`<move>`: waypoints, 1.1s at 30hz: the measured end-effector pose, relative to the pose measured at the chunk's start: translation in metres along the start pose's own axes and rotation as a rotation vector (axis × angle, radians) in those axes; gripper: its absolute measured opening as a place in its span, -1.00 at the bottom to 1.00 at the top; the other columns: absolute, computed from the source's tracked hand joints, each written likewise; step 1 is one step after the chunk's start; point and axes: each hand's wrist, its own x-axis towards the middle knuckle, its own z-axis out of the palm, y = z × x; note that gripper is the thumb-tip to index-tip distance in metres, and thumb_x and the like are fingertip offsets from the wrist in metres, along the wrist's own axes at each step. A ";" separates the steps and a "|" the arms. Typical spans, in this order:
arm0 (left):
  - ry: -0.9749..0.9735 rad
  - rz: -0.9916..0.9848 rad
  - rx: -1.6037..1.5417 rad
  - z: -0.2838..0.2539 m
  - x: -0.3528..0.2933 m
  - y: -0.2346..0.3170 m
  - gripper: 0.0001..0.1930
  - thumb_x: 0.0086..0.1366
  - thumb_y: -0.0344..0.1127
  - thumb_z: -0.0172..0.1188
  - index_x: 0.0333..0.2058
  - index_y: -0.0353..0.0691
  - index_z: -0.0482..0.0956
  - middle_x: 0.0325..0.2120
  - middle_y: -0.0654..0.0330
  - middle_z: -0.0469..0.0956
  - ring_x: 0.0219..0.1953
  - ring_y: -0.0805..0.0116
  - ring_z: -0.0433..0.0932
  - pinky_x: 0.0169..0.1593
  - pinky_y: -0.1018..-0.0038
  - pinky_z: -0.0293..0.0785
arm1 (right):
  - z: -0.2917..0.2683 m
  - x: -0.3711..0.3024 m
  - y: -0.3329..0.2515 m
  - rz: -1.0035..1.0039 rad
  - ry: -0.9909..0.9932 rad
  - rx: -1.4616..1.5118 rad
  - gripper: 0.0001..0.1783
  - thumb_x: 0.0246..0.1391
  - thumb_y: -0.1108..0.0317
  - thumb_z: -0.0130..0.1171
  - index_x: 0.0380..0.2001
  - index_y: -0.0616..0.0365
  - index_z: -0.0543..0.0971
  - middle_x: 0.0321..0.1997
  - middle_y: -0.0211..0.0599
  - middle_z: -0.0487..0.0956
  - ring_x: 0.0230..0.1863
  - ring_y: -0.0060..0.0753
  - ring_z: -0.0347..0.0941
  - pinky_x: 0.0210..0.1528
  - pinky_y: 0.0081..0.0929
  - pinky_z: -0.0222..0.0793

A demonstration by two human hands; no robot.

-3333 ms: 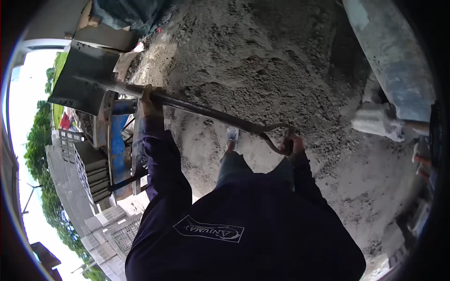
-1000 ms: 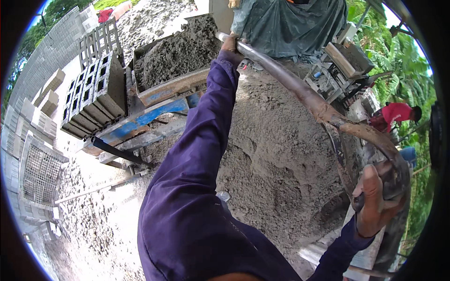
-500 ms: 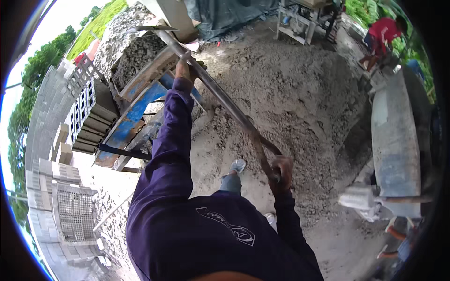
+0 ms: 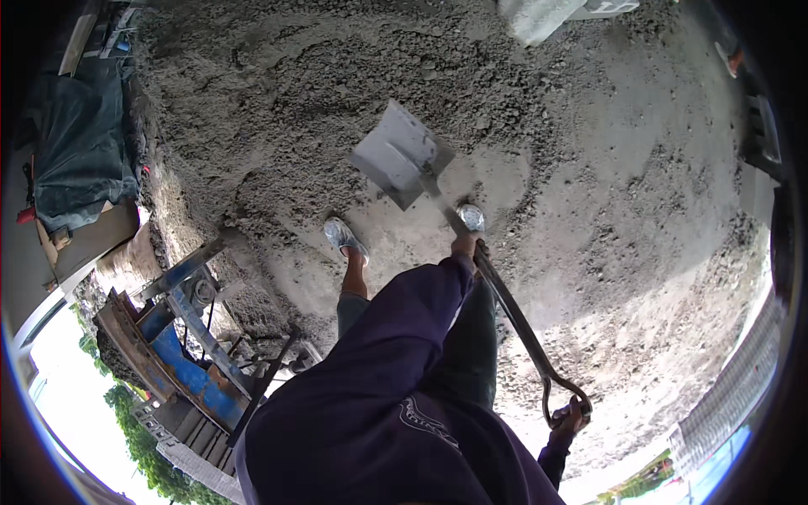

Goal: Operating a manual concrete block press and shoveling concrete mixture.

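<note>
Both my hands are closed on a shovel that slants across in front of my legs. My left hand wraps round the lower shaft, close to the blade. Down to the right, my right hand grips the loop handle at the shaft's end. The flat metal blade is over the ground ahead of my feet, and no load shows on it. Whether it touches the ground I cannot tell. Beyond it spreads loose grey sand or dry mix.
To the left stands a blue, rusty metal machine with a dark bar. A dark tarp hangs farther left. Hollow blocks are stacked at lower left. A pale slab-like object lies at the far edge, beyond the loose material.
My view and body have turned right. The shovel blade has swung from the upper left, by the machine, down over the ground ahead of my feet. Both hands still hold it.
</note>
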 end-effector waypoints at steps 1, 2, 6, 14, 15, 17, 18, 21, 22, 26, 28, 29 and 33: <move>0.067 0.037 0.177 0.020 0.005 -0.069 -0.87 0.15 -0.37 0.20 -0.39 -0.15 0.41 -0.66 0.20 0.39 -0.69 0.27 0.44 -0.56 0.27 0.45 | -0.039 -0.011 0.006 0.014 0.145 -0.051 -0.69 0.07 0.26 0.24 -0.59 -0.08 0.30 -0.78 -0.57 0.23 -0.85 -0.63 0.14 -0.84 -0.61 0.02; 0.131 -0.117 0.240 0.040 0.012 -0.119 -0.88 0.16 -0.36 0.20 -0.40 -0.17 0.42 -0.66 0.19 0.40 -0.69 0.24 0.45 -0.57 0.23 0.46 | -0.067 -0.018 0.012 0.037 0.250 -0.041 -0.68 0.05 0.23 0.25 -0.60 -0.08 0.31 -0.80 -0.58 0.21 -0.86 -0.62 0.11 -0.84 -0.61 0.01; 0.146 -0.351 0.255 0.031 0.075 -0.210 -0.89 0.16 -0.34 0.17 -0.45 -0.16 0.41 -0.69 0.19 0.38 -0.70 0.21 0.44 -0.51 0.16 0.50 | -0.085 0.003 0.004 0.200 0.524 -0.106 -0.64 0.06 0.21 0.23 -0.65 -0.09 0.26 -0.81 -0.59 0.18 -0.87 -0.62 0.08 -0.84 -0.61 0.03; 0.144 0.013 0.205 0.000 0.218 0.097 -0.89 0.18 -0.35 0.14 -0.49 -0.17 0.40 -0.71 0.23 0.36 -0.69 0.26 0.43 -0.56 0.24 0.45 | 0.217 0.075 0.051 0.099 -0.012 0.121 -0.66 0.10 0.28 0.19 -0.63 -0.06 0.27 -0.77 -0.57 0.19 -0.78 -0.65 0.13 -0.73 -0.61 0.10; 0.144 0.108 0.232 -0.002 0.218 0.118 -0.88 0.18 -0.34 0.14 -0.48 -0.16 0.40 -0.70 0.23 0.36 -0.69 0.26 0.43 -0.56 0.23 0.44 | 0.235 0.080 0.068 0.155 0.001 0.042 -0.68 0.08 0.29 0.20 -0.61 -0.06 0.28 -0.77 -0.55 0.21 -0.80 -0.62 0.15 -0.76 -0.59 0.11; 0.141 0.203 0.256 -0.010 0.210 0.131 -0.88 0.18 -0.33 0.14 -0.48 -0.14 0.40 -0.69 0.23 0.36 -0.69 0.27 0.42 -0.55 0.22 0.43 | 0.236 0.082 0.093 0.087 -0.046 0.148 -0.71 0.07 0.31 0.22 -0.55 -0.06 0.28 -0.74 -0.55 0.24 -0.82 -0.63 0.15 -0.79 -0.61 0.12; 0.144 0.208 0.276 -0.023 0.205 0.141 -0.89 0.19 -0.34 0.13 -0.47 -0.13 0.40 -0.68 0.23 0.37 -0.69 0.26 0.42 -0.55 0.22 0.43 | 0.234 0.080 0.103 0.088 -0.090 0.155 -0.72 0.08 0.31 0.22 -0.53 -0.07 0.29 -0.73 -0.56 0.25 -0.82 -0.65 0.15 -0.78 -0.63 0.13; 0.203 0.226 0.210 -0.032 0.172 0.128 -0.92 0.20 -0.36 0.13 -0.45 -0.13 0.41 -0.67 0.23 0.38 -0.69 0.27 0.43 -0.55 0.24 0.43 | 0.214 0.060 0.098 0.084 -0.070 0.144 -0.67 0.08 0.25 0.23 -0.63 -0.06 0.30 -0.77 -0.57 0.22 -0.82 -0.62 0.15 -0.77 -0.61 0.11; 0.173 0.146 0.215 -0.030 0.156 0.109 -0.93 0.20 -0.36 0.13 -0.43 -0.14 0.42 -0.67 0.22 0.39 -0.69 0.27 0.43 -0.55 0.25 0.44 | 0.183 0.058 0.102 0.098 -0.070 0.112 -0.65 0.06 0.22 0.24 -0.66 -0.06 0.31 -0.79 -0.56 0.21 -0.83 -0.61 0.15 -0.77 -0.61 0.12; 0.166 0.199 0.207 -0.049 0.060 0.090 -0.92 0.23 -0.35 0.12 -0.31 -0.18 0.47 -0.65 0.19 0.45 -0.67 0.25 0.47 -0.54 0.26 0.45 | 0.120 -0.010 0.061 0.088 -0.032 0.104 -0.78 0.01 0.35 0.22 -0.58 -0.01 0.37 -0.79 -0.53 0.25 -0.86 -0.60 0.14 -0.82 -0.61 0.09; 0.173 0.215 0.126 -0.062 0.001 0.093 -0.86 0.22 -0.35 0.13 -0.26 -0.19 0.44 -0.64 0.17 0.45 -0.69 0.24 0.46 -0.58 0.24 0.45 | 0.102 -0.059 0.027 0.047 -0.050 0.087 -0.81 0.02 0.35 0.20 -0.54 -0.01 0.38 -0.79 -0.54 0.25 -0.86 -0.61 0.13 -0.84 -0.62 0.05; 0.171 0.244 0.066 -0.078 -0.025 0.101 -0.87 0.21 -0.35 0.13 -0.29 -0.21 0.45 -0.64 0.16 0.44 -0.70 0.23 0.45 -0.58 0.24 0.46 | 0.089 -0.070 0.020 0.038 -0.109 0.063 -0.83 0.03 0.35 0.18 -0.53 -0.02 0.38 -0.79 -0.55 0.24 -0.86 -0.60 0.13 -0.81 -0.59 0.11; 0.156 0.345 -0.109 -0.120 -0.157 0.151 -0.90 0.20 -0.37 0.14 -0.38 -0.25 0.44 -0.62 0.15 0.43 -0.67 0.21 0.47 -0.57 0.21 0.48 | 0.080 -0.145 -0.024 -0.139 -0.253 -0.026 -0.69 0.06 0.18 0.22 -0.60 -0.04 0.33 -0.81 -0.53 0.27 -0.88 -0.52 0.19 -0.87 -0.52 0.15</move>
